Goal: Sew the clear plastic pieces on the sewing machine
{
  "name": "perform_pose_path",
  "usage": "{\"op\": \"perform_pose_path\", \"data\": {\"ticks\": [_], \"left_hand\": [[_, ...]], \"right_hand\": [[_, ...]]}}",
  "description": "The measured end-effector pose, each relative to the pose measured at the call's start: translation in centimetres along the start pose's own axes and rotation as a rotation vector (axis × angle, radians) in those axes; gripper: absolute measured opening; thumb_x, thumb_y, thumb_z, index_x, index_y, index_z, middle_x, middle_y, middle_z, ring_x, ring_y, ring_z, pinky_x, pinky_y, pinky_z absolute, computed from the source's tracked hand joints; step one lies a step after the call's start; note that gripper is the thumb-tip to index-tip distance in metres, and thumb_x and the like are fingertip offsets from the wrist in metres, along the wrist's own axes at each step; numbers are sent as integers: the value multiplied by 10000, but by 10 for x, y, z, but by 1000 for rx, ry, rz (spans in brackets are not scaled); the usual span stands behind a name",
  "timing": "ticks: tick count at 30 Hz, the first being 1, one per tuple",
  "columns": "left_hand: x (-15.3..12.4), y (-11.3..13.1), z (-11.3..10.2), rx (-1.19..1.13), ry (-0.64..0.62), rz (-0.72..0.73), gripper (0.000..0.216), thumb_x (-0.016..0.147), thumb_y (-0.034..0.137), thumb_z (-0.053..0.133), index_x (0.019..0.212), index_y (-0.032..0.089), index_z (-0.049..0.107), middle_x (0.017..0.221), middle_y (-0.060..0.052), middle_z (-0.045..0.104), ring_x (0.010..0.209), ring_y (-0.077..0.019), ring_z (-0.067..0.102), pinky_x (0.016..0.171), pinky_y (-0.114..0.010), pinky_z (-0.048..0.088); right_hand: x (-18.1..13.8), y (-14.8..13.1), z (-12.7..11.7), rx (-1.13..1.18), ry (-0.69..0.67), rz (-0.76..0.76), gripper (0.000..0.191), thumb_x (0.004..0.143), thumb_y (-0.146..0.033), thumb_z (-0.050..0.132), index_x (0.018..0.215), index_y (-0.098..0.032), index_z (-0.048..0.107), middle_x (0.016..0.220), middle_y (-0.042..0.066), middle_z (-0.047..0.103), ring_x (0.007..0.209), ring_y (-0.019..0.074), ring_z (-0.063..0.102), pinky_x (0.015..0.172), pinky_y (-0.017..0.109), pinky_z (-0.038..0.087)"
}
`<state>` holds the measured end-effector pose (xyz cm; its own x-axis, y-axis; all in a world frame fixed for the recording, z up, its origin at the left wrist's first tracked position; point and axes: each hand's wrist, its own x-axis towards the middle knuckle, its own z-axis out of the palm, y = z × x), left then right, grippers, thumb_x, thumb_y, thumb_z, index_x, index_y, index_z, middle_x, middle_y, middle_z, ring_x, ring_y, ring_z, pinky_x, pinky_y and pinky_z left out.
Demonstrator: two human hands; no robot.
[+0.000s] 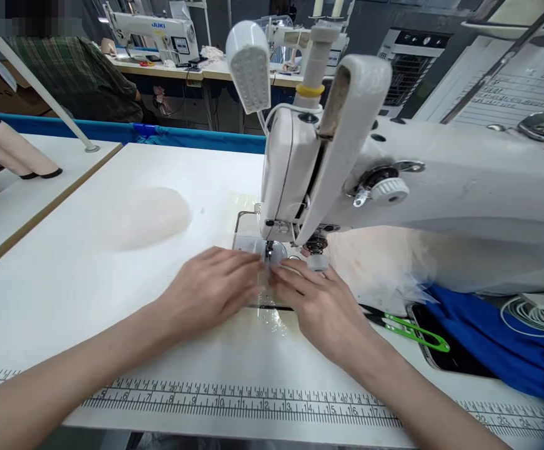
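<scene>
At centre frame, under the head of a white sewing machine (440, 169), the work lies by the presser foot (268, 250). What is under the fingers is blurred: seemingly a pale, see-through scrap, edges not readable. Left of centre, flat on the white desk (89, 300), a sheer beige fabric piece (152, 219), rounded at its right end. Right of centre, behind the right hand (321, 300), a sheer fabric heap (384, 262), crumpled.

Handling, judged by look: next to no weight, limp, slippery, prone to pucker or snag. Best held under flat fingertips near the edges, either side of the foot; pinching would likely crease it.

Pose: left hand (215, 284) palm down, fingers together, pointing right, tips just beside the foot; forearm across the lower left. Right hand palm down, fingers slightly parted, pointing upper left; forearm across the lower right. Fingertips of the two hands close together. Both hands low and fairly flat; whether either grips or merely presses, cannot tell.
</scene>
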<state>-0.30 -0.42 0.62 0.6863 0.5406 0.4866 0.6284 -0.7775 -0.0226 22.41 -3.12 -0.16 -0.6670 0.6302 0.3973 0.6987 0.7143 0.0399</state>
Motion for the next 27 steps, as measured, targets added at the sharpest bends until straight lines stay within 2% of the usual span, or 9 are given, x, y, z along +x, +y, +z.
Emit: {"op": "perform_pose_path", "data": {"ticks": [3,5,7,10,15,18,22,27], "left_hand": [[1,5,8,-9,-71,-31,413,1000,433,390,1155,136,630,1174,-88,692,1091,-223,645,921,-388,501],[1,2,11,59,-46,-75,392,992,423,418,1124,131,644,1158,-97,697,1095,-249,642,983,-438,465],[2,-3,12,18,-25,-35,322,990,353,444,1113,134,646,1152,-88,698,1114,-230,630,1031,-424,437],[3,-5,12,-132,-62,61,299,994,290,425,1145,133,629,1133,-77,692,1083,-192,629,1005,-364,462],[3,-1,20,-153,-112,50,410,981,396,421,1161,94,631,1034,-129,652,986,-239,614,882,-397,514],[1,0,23,-132,-111,66,453,975,443,417,1174,103,640,1076,-142,647,1042,-262,599,943,-438,488],[-3,2,24,-56,-115,65,493,983,464,402,1266,109,593,1249,-151,627,1219,-271,546,1086,-458,398],[-4,5,23,9,-126,63,520,980,481,408,1272,92,592,1241,-142,650,1216,-271,574,1122,-454,372]], "right_hand": [[0,-6,4,18,-5,-1,384,848,22,427,1057,-144,702,1167,59,703,1067,197,629,1077,421,385],[-1,-8,8,17,-3,-8,401,852,26,411,1113,-121,678,1204,85,684,1115,205,612,1055,431,408],[-1,-9,11,16,1,-12,393,866,19,400,1127,-104,667,1202,104,682,1140,210,601,1048,437,414],[-2,-10,13,25,31,-2,354,887,5,394,1047,-114,687,1115,90,715,1099,203,620,1067,436,395],[-2,-7,13,52,84,56,368,844,42,389,954,-147,685,999,27,739,953,169,658,1125,414,339],[0,-2,13,11,41,104,414,782,76,371,943,-153,676,1051,39,730,908,170,664,1133,418,332],[3,1,15,-35,-18,98,433,745,80,352,962,-129,662,1154,92,701,1076,208,631,1155,441,295],[3,1,16,-77,-26,87,461,738,70,350,1059,-92,638,1110,122,716,1094,209,631,1162,452,287]]}}
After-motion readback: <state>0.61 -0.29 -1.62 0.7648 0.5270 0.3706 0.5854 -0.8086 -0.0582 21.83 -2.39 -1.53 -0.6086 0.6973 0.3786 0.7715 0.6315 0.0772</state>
